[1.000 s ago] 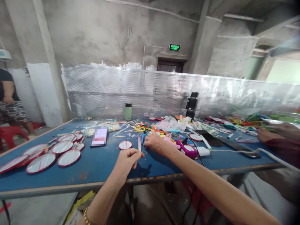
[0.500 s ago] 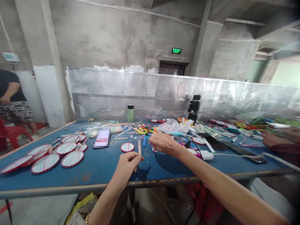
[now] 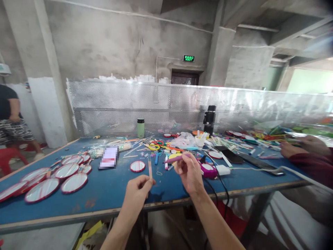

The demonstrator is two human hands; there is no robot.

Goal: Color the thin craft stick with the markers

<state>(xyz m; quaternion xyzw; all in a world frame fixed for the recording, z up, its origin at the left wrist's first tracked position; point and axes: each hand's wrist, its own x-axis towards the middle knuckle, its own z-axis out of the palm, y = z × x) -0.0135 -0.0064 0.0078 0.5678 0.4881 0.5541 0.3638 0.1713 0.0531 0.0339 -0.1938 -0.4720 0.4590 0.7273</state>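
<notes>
What the left hand pinches: flat, narrow, pale strip, lower end between thumb and fingers; just right of the small round red-rimmed disc.
Right hand: fingers curled closed around a slim purple marker, dark tip leftward; farther right of the disc.
Black-lidded green cylindrical bottle: behind the disc.

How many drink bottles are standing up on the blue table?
2. The green bottle stands near the back, in front of the mesh screen; the black flask stands farther right, also by the screen. Others could be hidden.
</notes>
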